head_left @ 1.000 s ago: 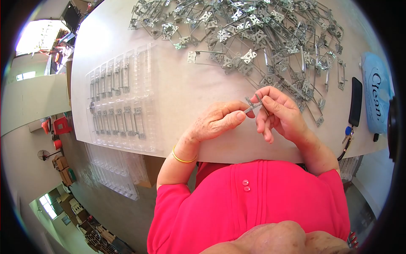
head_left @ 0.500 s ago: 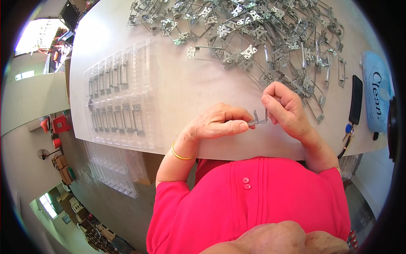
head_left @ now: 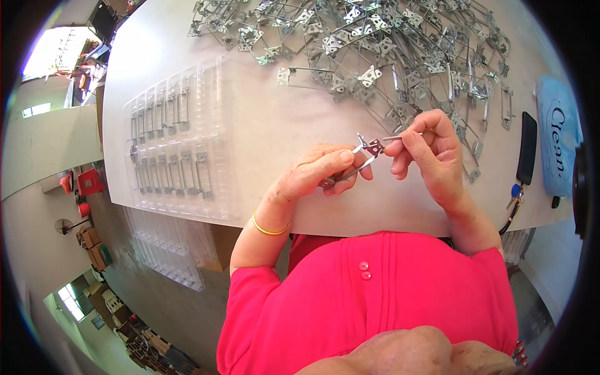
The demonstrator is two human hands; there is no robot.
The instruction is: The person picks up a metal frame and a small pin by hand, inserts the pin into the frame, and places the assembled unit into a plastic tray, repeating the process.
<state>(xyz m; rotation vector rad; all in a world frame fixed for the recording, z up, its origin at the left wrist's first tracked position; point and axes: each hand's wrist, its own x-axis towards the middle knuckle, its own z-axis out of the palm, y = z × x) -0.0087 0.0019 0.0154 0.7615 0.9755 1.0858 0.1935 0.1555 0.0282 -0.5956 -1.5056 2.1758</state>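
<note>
In the head view, my left hand (head_left: 322, 167) grips a metal bracket (head_left: 374, 148) with thumb over fingers. The bracket's holed plate and two bright arms stick out toward the right, while its other end lies among the fingers. My right hand (head_left: 432, 150) pinches a thin metal rod (head_left: 392, 137) between thumb and fingertips, close by the bracket's plate. Both hands are above the table near its front edge. Beyond them, a large heap of similar metal brackets (head_left: 375, 44) covers the back of the table.
At the left, a clear plastic tray (head_left: 215, 134) carries two rows of brackets. More clear trays (head_left: 165, 256) are below the table edge. To the right are a black phone-like case (head_left: 526, 147), keys with a blue tag (head_left: 515, 190) and a blue packet (head_left: 556, 134).
The bracket has been turned and raised in my left hand, so its holed plate shows. My right hand has shifted slightly right, and its rod now lies nearly level instead of upright.
</note>
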